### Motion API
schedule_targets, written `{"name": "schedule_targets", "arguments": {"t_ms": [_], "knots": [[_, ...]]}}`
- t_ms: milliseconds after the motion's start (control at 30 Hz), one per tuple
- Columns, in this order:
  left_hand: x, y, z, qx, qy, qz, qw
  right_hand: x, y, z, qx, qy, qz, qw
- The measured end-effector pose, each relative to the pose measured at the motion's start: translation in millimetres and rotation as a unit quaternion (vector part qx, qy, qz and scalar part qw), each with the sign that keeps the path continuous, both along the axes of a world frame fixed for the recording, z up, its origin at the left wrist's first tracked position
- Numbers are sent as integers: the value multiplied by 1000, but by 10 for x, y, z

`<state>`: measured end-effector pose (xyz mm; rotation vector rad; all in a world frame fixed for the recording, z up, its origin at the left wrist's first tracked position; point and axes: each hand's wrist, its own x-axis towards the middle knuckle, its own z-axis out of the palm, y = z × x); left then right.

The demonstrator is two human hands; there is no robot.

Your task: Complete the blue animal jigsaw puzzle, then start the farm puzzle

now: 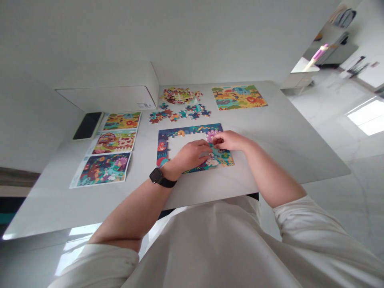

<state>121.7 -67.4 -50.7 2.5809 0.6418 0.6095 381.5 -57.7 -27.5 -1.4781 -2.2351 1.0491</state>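
Partly assembled jigsaw puzzle [192,130], centre open

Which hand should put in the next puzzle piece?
Probably the right hand. Its fingertips are already on the puzzle, at the edge of the gap. The left hand is lying over part of that gap, so it's in the way.

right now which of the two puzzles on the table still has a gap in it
The dark blue puzzle nearest you: a white gap fills its middle, while the yellow-green animal puzzle beyond it looks whole.
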Motion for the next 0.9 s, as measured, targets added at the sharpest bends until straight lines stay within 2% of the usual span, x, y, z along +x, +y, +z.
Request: {"name": "schedule_targets", "arguments": {"t_ms": [133,300,400,533,700,900], "knots": [[-21,10,24,1,4,2,1000,-4,11,-22,-19,17,-12,1000],[-93,50,67,-2,-23,26,999,8,19,7,-85,129,-31,987],[-132,58,117,-19,-36,49,998,-5,-6,52,-98,166,-41,980],[-163,44,210,-66,-33,77,994,-106,-51,63,-119,166,-50,978],[-177,47,247,-127,-2,126,984,-283,-51,-15,-45,117,-18,992],[-166,79,166,-125,48,140,981,-377,-42,-119,41,57,-17,997]]}}
